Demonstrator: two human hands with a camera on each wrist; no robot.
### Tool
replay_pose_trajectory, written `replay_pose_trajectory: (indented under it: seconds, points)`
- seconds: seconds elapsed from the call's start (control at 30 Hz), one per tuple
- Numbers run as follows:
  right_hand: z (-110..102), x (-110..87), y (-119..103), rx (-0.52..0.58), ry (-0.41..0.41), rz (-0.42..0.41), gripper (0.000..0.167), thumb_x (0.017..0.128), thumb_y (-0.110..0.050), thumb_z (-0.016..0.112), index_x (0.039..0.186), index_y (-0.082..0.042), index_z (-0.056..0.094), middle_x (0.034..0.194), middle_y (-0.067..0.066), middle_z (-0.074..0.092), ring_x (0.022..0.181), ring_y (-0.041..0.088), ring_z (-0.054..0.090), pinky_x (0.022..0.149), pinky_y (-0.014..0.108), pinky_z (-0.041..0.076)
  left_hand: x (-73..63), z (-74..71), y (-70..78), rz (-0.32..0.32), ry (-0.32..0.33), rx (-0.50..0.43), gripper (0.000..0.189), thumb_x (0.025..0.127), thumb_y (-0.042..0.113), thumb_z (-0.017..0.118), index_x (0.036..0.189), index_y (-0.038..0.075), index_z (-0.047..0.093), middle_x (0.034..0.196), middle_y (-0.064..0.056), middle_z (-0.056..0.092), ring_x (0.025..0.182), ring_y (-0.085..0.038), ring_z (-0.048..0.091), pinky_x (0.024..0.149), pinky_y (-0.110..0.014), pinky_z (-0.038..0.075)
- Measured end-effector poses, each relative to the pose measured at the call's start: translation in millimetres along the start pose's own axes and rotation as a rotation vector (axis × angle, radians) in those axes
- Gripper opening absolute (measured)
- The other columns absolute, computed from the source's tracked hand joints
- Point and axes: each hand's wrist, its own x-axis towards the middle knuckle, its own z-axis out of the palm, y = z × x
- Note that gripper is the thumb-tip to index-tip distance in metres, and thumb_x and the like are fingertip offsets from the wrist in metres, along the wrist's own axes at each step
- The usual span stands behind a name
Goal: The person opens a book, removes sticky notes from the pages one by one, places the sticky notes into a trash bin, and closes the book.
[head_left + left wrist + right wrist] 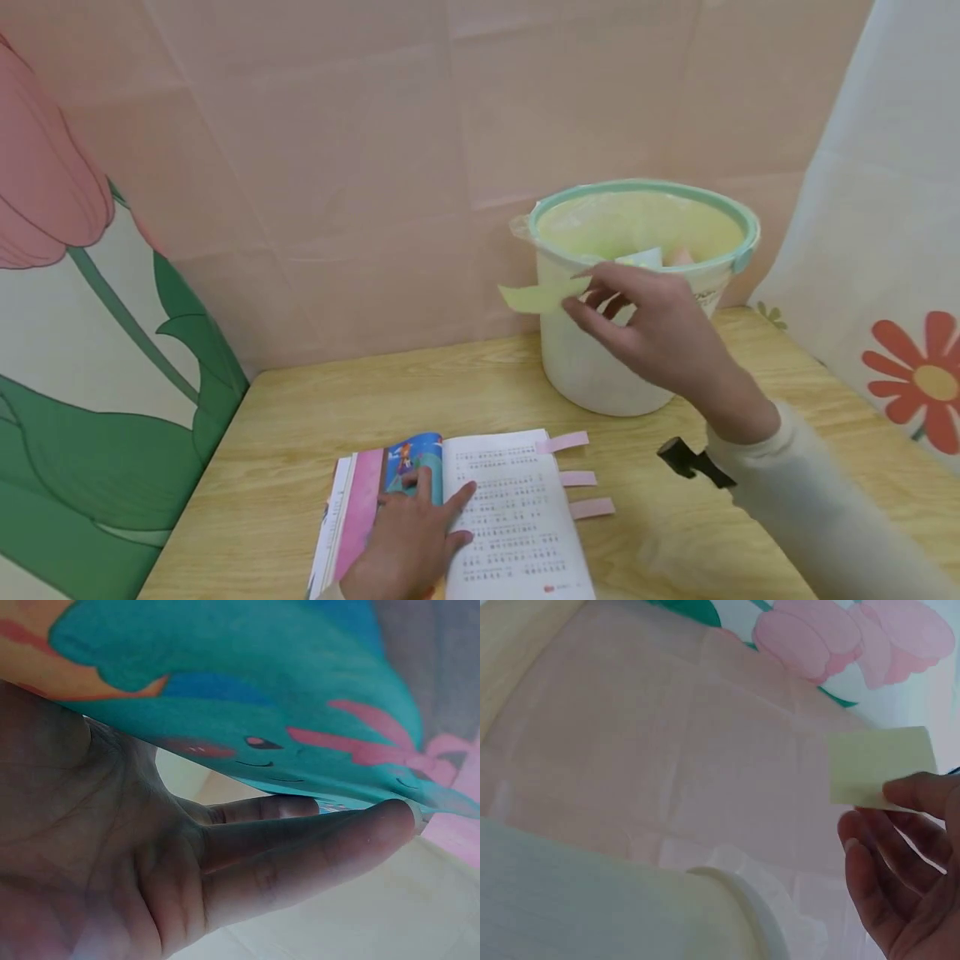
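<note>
My right hand [660,329] pinches a pale yellow sticky note [534,298] between thumb and fingers, holding it up in front of a white bin [573,367]. The right wrist view shows the note [874,761] as a small rectangle jutting from the fingertips. An open book [517,550] lies on the table. My left hand [412,529] rests on it with fingers spread, across the illustrated left page and the fold. In the left wrist view, the straight fingers touch the page with a teal cartoon picture [247,697]. Pink sticky strips [579,478] stick out from the book's right edge.
The bin has a mint-green rim and a clear liner, with scraps of paper [641,257] inside. It stands at the back right of the wooden table [390,383], against a pink cloth backdrop [337,167]. Flower-printed cloth [918,250] hangs on both sides.
</note>
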Motion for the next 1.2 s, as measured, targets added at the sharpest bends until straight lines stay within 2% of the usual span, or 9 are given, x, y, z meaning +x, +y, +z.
replay_pose_trajectory:
  seconds: [0.13, 0.23, 0.4, 0.5, 0.63, 0.7, 0.87, 0.97, 1.2]
  points:
    - [-7, 17.7, 10, 0.016, 0.139, 0.104, 0.018, 0.085, -0.01, 0.078, 0.099, -0.002, 0.072, 0.094, 0.007, 0.069, 0.076, -0.006, 0.059, 0.068, 0.002, 0.046, 0.0, 0.7, 0.6, -0.006, 0.006, 0.023, 0.057, 0.094, 0.064, 0.049, 0.148, 0.047, 0.041, 0.119, -0.024, 0.051, 0.106, -0.039, 0.055, 0.07, -0.061, 0.055]
    - [-9, 30.2, 23, 0.011, 0.197, 0.235, 0.019, 0.09, -0.02, 0.073, 0.095, -0.001, 0.071, 0.096, 0.01, 0.068, 0.076, -0.017, 0.053, 0.067, 0.0, 0.044, 1.1, 0.6, 1.1, -0.01, -0.006, 0.028, 0.057, 0.094, 0.065, 0.047, 0.148, 0.048, 0.039, 0.12, -0.023, 0.051, 0.108, -0.038, 0.055, 0.066, -0.057, 0.055]
    - [-5, 43.5, 51, -0.064, 0.174, 0.418, 0.03, 0.094, -0.036, 0.062, 0.089, -0.007, 0.067, 0.091, 0.012, 0.075, 0.066, -0.021, 0.048, 0.063, 0.006, 0.041, 3.0, 1.0, 3.2, -0.022, -0.033, 0.01, 0.058, 0.093, 0.066, 0.048, 0.148, 0.051, 0.038, 0.123, -0.024, 0.05, 0.107, -0.04, 0.056, 0.062, -0.054, 0.054]
    - [-1, 46.3, 65, -0.14, 0.136, 0.478, 0.031, 0.095, -0.037, 0.058, 0.092, -0.008, 0.067, 0.091, 0.012, 0.076, 0.064, -0.007, 0.059, 0.063, 0.017, 0.042, 3.2, 1.5, 4.5, -0.026, -0.049, 0.017, 0.058, 0.093, 0.067, 0.047, 0.148, 0.052, 0.037, 0.122, -0.024, 0.049, 0.099, -0.042, 0.059, 0.057, -0.051, 0.054]
    - [0, 47.3, 75, -0.23, 0.107, 0.511, 0.029, 0.095, -0.034, 0.055, 0.098, -0.009, 0.069, 0.092, 0.01, 0.077, 0.073, 0.023, 0.07, 0.062, 0.03, 0.042, 3.7, 0.5, 5.1, -0.027, -0.049, 0.033, 0.058, 0.093, 0.068, 0.046, 0.148, 0.052, 0.036, 0.122, -0.025, 0.05, 0.097, -0.041, 0.06, 0.054, -0.05, 0.053]
    - [-1, 46.9, 77, -0.271, 0.113, 0.515, 0.028, 0.094, -0.033, 0.054, 0.098, -0.009, 0.069, 0.091, 0.01, 0.077, 0.076, 0.03, 0.07, 0.058, 0.032, 0.04, 3.7, -0.6, 5.2, -0.021, -0.031, 0.04, 0.058, 0.093, 0.067, 0.046, 0.148, 0.051, 0.037, 0.121, -0.024, 0.05, 0.101, -0.039, 0.058, 0.054, -0.05, 0.053]
    - [-8, 40.9, 82, -0.341, 0.117, 0.507, 0.028, 0.093, -0.03, 0.053, 0.097, -0.007, 0.069, 0.083, 0.013, 0.075, 0.064, 0.031, 0.063, 0.045, 0.032, 0.034, 2.9, -1.8, 5.6, -0.015, -0.003, 0.044, 0.057, 0.094, 0.066, 0.047, 0.148, 0.049, 0.039, 0.122, -0.025, 0.051, 0.104, -0.038, 0.055, 0.056, -0.052, 0.053]
    - [-12, 36.4, 86, -0.368, 0.111, 0.486, 0.028, 0.093, -0.028, 0.053, 0.096, -0.006, 0.069, 0.078, 0.014, 0.073, 0.059, 0.031, 0.061, 0.044, 0.032, 0.033, 2.4, -1.6, 5.9, -0.017, -0.01, 0.043, 0.058, 0.093, 0.066, 0.047, 0.148, 0.05, 0.039, 0.123, -0.025, 0.05, 0.103, -0.039, 0.056, 0.057, -0.054, 0.054]
    - [-18, 32.1, 93, -0.363, 0.047, 0.535, 0.036, 0.094, -0.033, 0.051, 0.103, -0.008, 0.075, 0.086, 0.016, 0.076, 0.057, 0.027, 0.061, 0.043, 0.031, 0.035, 0.6, -1.3, 4.1, -0.019, 0.004, 0.058, 0.057, 0.094, 0.067, 0.046, 0.148, 0.05, 0.039, 0.12, -0.023, 0.051, 0.103, -0.038, 0.056, 0.054, -0.05, 0.052]
